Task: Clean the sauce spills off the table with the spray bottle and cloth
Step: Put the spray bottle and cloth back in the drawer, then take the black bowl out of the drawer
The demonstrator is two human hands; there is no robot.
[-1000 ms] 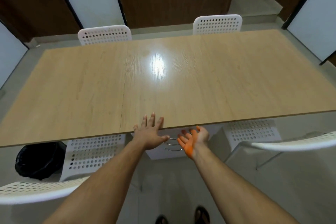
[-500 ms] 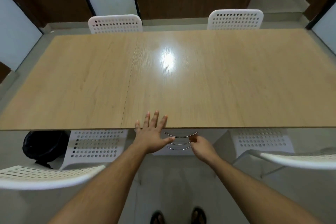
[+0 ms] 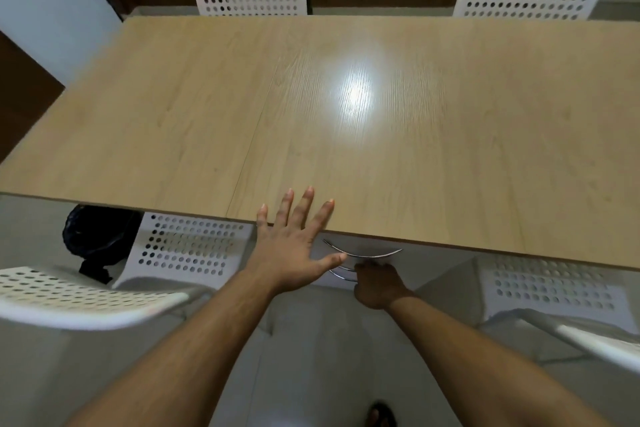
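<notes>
Sauce spills, spray bottle and cloth are nowhere in view: the desk (image 3: pixel 381 121) top shows only wood grain and a glare patch, so we judge the supplies must be fetched first, probably from the drawers (image 3: pixel 408 255) under the near edge.

Our left hand (image 3: pixel 294 246) lies flat with fingers (image 3: pixel 306 204) spread straight, tips resting on the desk edge and holding nothing. Our right hand (image 3: pixel 375 282) is below the edge at the curved metal handles (image 3: pixel 360 253); its fingers are curled toward a lower handle, but they are hidden from us, so we cannot tell whether they grip it or only touch it.

To do this step well, we would hook the fingers fully behind one handle and pull straight back toward us, level, so the drawer does not bind. The left hand can steady us on the desk edge, but the thumb hangs just in front of the top handle and should lift clear. We should stand back enough for the drawer to open, minding the white chairs (image 3: pixel 187 250) tucked in on either side and the black bag (image 3: pixel 97 236) on the floor to the left.

No brand, label or writing can be read anywhere.
</notes>
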